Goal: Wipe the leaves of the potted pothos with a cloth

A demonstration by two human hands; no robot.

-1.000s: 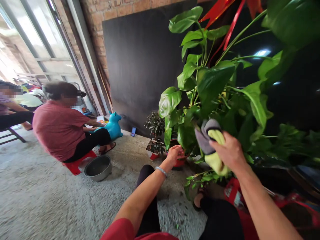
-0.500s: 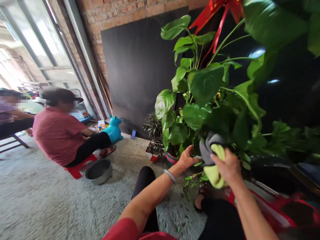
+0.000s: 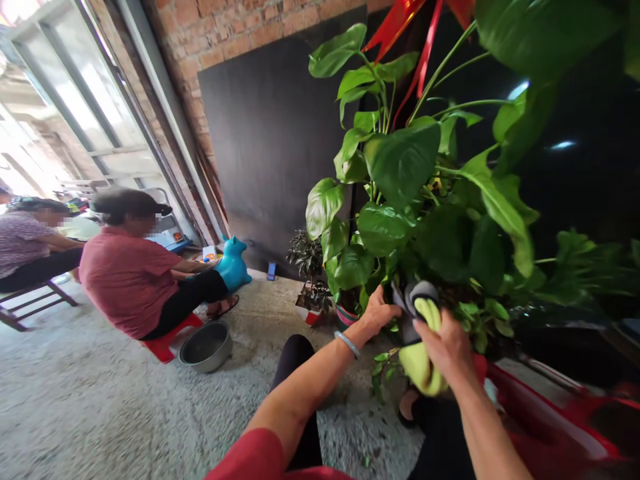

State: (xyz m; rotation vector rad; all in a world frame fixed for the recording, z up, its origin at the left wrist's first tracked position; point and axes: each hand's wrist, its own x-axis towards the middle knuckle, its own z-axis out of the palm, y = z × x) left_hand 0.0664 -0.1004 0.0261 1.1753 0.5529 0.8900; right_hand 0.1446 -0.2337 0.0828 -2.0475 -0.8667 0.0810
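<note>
Right hand (image 3: 450,347) gripping a folded yellow-and-grey cleaning cloth (image 3: 420,333), fingers curled shut around it, pressed against the lower leaves of a large broad-leaved green potted plant (image 3: 405,167) at 1 o'clock. Left hand (image 3: 377,313), silver bangle on wrist, now touching the foliage just beside the cloth, fingers loosely spread under a leaf. A second ago, left hand lower and apart, near the red pot rim; since then, brought up to steady the leaf for wiping. At 9 o'clock, seated person in red shirt (image 3: 130,280); round metal basin (image 3: 206,345) near.
</note>
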